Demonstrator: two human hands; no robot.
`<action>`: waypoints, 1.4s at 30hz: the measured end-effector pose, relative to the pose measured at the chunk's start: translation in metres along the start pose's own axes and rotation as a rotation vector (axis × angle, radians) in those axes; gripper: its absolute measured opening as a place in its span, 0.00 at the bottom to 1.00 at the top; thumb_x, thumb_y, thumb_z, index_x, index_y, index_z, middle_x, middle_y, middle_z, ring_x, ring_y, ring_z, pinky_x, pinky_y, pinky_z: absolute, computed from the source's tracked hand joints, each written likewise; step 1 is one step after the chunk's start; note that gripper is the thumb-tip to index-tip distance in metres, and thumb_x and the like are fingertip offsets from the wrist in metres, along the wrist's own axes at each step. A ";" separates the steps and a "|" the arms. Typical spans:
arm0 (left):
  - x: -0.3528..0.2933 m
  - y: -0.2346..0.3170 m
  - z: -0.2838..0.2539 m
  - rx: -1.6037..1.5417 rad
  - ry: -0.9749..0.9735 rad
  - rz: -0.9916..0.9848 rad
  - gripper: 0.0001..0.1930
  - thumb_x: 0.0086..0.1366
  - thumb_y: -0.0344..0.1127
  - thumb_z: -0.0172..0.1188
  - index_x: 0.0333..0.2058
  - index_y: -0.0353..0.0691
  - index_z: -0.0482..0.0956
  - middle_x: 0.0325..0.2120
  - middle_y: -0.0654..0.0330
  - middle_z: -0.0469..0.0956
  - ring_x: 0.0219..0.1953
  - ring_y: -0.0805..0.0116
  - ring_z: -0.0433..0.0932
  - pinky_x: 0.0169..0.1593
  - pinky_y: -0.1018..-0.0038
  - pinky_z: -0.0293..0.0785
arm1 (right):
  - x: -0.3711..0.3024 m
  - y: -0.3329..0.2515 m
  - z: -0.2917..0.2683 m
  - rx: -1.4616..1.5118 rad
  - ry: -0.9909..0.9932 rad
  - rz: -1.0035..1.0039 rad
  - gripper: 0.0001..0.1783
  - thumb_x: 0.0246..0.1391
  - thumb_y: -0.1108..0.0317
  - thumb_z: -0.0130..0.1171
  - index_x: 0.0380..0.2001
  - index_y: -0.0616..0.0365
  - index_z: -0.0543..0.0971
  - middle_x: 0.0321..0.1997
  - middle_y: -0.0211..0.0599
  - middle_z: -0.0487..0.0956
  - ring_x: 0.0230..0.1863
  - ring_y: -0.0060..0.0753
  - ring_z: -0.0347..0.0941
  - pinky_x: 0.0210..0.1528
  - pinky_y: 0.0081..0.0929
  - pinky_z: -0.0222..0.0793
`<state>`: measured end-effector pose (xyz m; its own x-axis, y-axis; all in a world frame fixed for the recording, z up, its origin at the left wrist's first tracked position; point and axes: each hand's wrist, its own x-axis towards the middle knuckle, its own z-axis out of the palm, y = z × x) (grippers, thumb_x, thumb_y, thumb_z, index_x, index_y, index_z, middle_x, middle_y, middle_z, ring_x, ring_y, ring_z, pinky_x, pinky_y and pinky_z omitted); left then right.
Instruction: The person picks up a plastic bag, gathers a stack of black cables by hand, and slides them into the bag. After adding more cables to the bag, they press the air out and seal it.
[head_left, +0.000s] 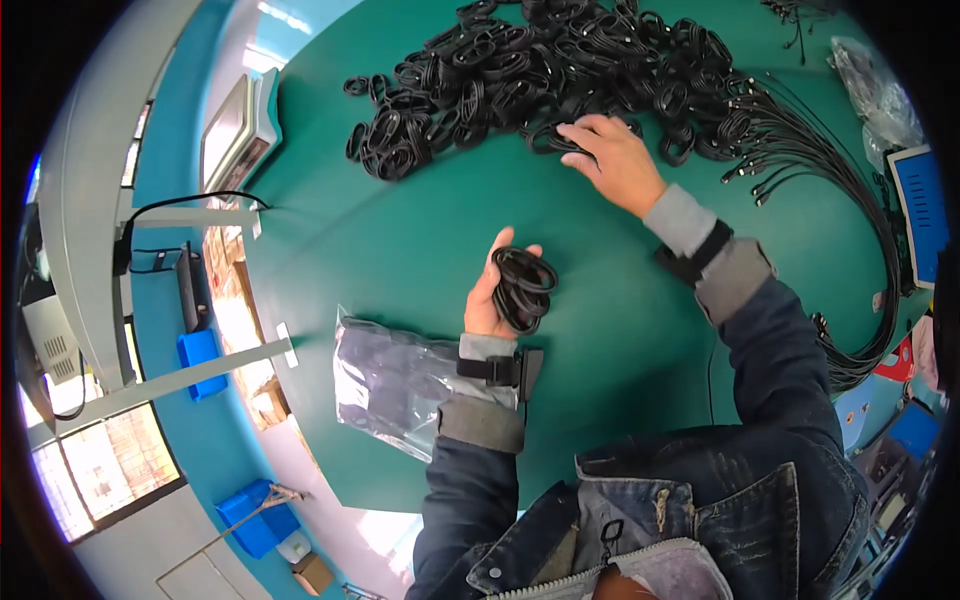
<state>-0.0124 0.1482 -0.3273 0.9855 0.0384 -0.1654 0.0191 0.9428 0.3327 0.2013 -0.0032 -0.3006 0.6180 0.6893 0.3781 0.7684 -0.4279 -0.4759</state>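
Coiled black cables (pixel 524 285) rest in my left hand (pixel 487 300), which curls round them above the green table; the coils overlap, so their exact number is hard to tell. Further off and to the right, my right hand (pixel 617 165) is at the near edge of a big heap of coiled black cables (pixel 560 60). Its thumb and forefinger close about one black coil (pixel 545 138) there, partly hidden by the fingers. A clear plastic bag (pixel 385 385) lies flat beside my left wrist, partly under the sleeve.
Long uncoiled black cables (pixel 860 190) curve along the right side of the green table (pixel 400 240). Crumpled clear plastic (pixel 872 85) and a blue panel (pixel 922 215) sit at the right edge. Metal bars (pixel 230 365) reach the table's left edge; blue bins (pixel 258 515) stand beyond it.
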 end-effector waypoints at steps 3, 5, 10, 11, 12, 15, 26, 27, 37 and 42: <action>0.000 -0.012 0.016 0.117 0.244 0.010 0.29 0.60 0.40 0.57 0.57 0.38 0.58 0.46 0.48 0.71 0.41 0.57 0.76 0.44 0.66 0.76 | -0.036 -0.054 -0.002 0.556 -0.173 0.315 0.24 0.50 0.60 0.57 0.49 0.60 0.71 0.47 0.46 0.72 0.47 0.43 0.68 0.51 0.32 0.64; 0.004 -0.033 0.022 0.179 0.296 0.007 0.27 0.60 0.38 0.57 0.56 0.36 0.60 0.44 0.50 0.72 0.40 0.60 0.76 0.44 0.68 0.76 | -0.075 -0.063 0.013 0.562 -0.200 0.296 0.26 0.51 0.57 0.56 0.50 0.60 0.70 0.47 0.46 0.72 0.47 0.46 0.67 0.50 0.35 0.64; -0.005 -0.077 0.035 0.567 0.531 0.065 0.21 0.60 0.33 0.58 0.50 0.29 0.67 0.37 0.56 0.76 0.38 0.69 0.75 0.42 0.74 0.74 | -0.140 -0.075 0.016 0.361 -0.163 0.206 0.28 0.52 0.55 0.55 0.53 0.60 0.67 0.51 0.47 0.69 0.51 0.49 0.65 0.53 0.37 0.61; -0.009 -0.082 0.038 0.694 0.588 0.089 0.20 0.60 0.32 0.58 0.49 0.28 0.69 0.36 0.58 0.76 0.37 0.71 0.75 0.42 0.75 0.73 | -0.146 -0.075 0.014 0.361 -0.163 0.216 0.28 0.52 0.55 0.55 0.53 0.60 0.67 0.51 0.47 0.69 0.51 0.49 0.65 0.53 0.37 0.61; -0.012 -0.086 0.039 0.696 0.583 0.078 0.20 0.60 0.32 0.58 0.49 0.28 0.69 0.36 0.58 0.76 0.37 0.71 0.75 0.42 0.75 0.73 | -0.150 -0.075 0.011 0.403 -0.218 0.254 0.29 0.51 0.56 0.55 0.53 0.60 0.66 0.52 0.47 0.69 0.52 0.49 0.64 0.54 0.37 0.61; -0.013 -0.096 0.034 0.873 0.613 0.221 0.20 0.59 0.31 0.59 0.48 0.25 0.69 0.34 0.59 0.76 0.35 0.74 0.73 0.39 0.77 0.72 | -0.158 -0.067 0.006 0.493 -0.323 0.331 0.31 0.51 0.56 0.56 0.55 0.60 0.65 0.54 0.48 0.68 0.54 0.50 0.63 0.56 0.38 0.59; -0.010 -0.084 0.015 1.260 0.799 0.254 0.21 0.62 0.36 0.56 0.47 0.23 0.69 0.34 0.57 0.76 0.34 0.71 0.74 0.39 0.77 0.71 | -0.174 -0.078 0.028 0.537 -0.171 0.378 0.39 0.43 0.56 0.62 0.57 0.59 0.60 0.53 0.45 0.66 0.55 0.48 0.60 0.56 0.38 0.57; -0.010 -0.085 0.017 1.166 0.840 0.188 0.21 0.63 0.36 0.55 0.47 0.23 0.69 0.34 0.56 0.77 0.34 0.69 0.75 0.39 0.75 0.71 | -0.176 -0.082 0.027 0.538 -0.169 0.379 0.39 0.43 0.56 0.62 0.57 0.59 0.60 0.53 0.45 0.66 0.55 0.48 0.60 0.56 0.38 0.57; -0.027 -0.082 0.002 1.006 0.732 0.233 0.16 0.64 0.33 0.48 0.47 0.31 0.70 0.42 0.45 0.72 0.42 0.56 0.73 0.47 0.62 0.69 | -0.173 -0.089 0.016 0.279 -0.154 0.066 0.57 0.20 0.48 0.71 0.58 0.54 0.58 0.50 0.46 0.64 0.54 0.48 0.59 0.59 0.42 0.51; -0.029 -0.072 0.010 1.926 0.264 0.377 0.20 0.65 0.36 0.43 0.55 0.37 0.64 0.55 0.44 0.61 0.58 0.51 0.59 0.61 0.57 0.50 | -0.166 -0.076 0.011 0.314 -0.294 0.023 0.57 0.22 0.50 0.71 0.59 0.53 0.57 0.53 0.47 0.63 0.55 0.50 0.58 0.60 0.44 0.51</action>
<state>-0.0405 0.0755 -0.3372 0.9408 0.3260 0.0926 0.1560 -0.6590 0.7358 0.0386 -0.0789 -0.3357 0.5258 0.8383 0.1440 0.6393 -0.2778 -0.7170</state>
